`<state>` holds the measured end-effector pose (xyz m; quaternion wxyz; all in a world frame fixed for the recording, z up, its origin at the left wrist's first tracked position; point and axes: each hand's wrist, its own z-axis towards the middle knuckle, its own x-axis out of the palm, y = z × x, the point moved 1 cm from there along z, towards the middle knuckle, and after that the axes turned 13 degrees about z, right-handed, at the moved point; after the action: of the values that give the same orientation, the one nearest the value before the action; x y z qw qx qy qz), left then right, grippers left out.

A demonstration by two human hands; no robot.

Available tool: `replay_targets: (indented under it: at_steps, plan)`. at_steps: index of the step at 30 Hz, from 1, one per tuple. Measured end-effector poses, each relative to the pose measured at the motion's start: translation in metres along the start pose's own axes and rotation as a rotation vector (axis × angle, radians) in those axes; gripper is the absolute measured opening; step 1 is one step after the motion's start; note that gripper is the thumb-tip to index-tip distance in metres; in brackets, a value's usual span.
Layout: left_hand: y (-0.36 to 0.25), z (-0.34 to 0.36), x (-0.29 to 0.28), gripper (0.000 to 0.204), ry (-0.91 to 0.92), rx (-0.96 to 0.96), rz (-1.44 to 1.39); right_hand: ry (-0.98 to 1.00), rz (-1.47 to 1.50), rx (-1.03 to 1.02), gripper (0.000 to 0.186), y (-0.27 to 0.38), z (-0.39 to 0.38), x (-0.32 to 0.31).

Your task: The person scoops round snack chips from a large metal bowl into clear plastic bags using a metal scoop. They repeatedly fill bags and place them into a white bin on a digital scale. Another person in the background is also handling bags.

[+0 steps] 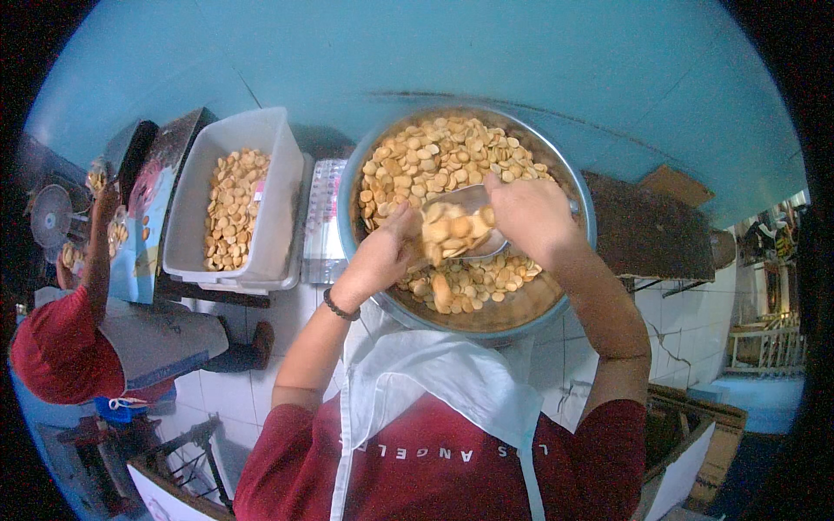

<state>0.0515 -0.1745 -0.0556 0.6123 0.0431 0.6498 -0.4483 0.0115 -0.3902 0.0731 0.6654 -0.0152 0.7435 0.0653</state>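
Observation:
A wide metal basin (pixel 584 187) in front of me holds many round, flat, golden-brown crackers (pixel 443 143). Over its middle, my right hand (pixel 537 219) is closed round a metal scoop (pixel 467 198) heaped with crackers. My left hand (pixel 387 252), a dark beaded bracelet on its wrist, is beside the scoop's left edge. Its fingers are bent together, perhaps on thin clear plastic, but blur hides what they hold. A few crackers show smeared just below the scoop, above the heap in the basin.
Left of the basin stand a stack of clear plastic packaging (pixel 323 217) and a white plastic tub (pixel 182 234) part-filled with crackers. A co-worker in a red shirt (pixel 69 347) works at far left near a fan (pixel 52 215). A dark bench (pixel 647 226) extends right along the blue wall (pixel 486 52).

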Motion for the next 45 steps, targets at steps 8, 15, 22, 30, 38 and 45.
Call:
replay_targets:
  at_steps: [8, 15, 22, 30, 38, 45]
  plan:
    - [0.023, -0.009, -0.063, 0.059, 0.036, -0.346, -0.398, -0.588, -0.190, -0.171, 0.016, -0.022, -0.043, -0.008]
    - [0.064, -0.073, -0.182, 0.046, -0.965, -0.171, -0.142, -0.161, 0.029, 0.347, 0.018, -0.104, -0.048, 0.088]
    - [0.161, -0.118, -0.153, 0.011, -0.815, -0.393, 0.564, 0.011, 0.058, 0.535, 0.037, -0.142, -0.069, 0.212]
    - [0.207, -0.130, -0.043, 0.022, -0.732, -0.403, 0.860, -0.121, 0.164, 0.412, 0.059, -0.094, -0.055, 0.296]
    - [0.252, -0.154, 0.162, 0.047, -0.522, -0.961, 0.100, 0.187, 0.303, 0.223, 0.080, -0.033, -0.064, 0.277]
    - [0.300, -0.155, 0.229, 0.037, -0.585, -1.399, -1.360, 0.068, 0.445, 0.149, 0.071, -0.059, -0.085, 0.239]
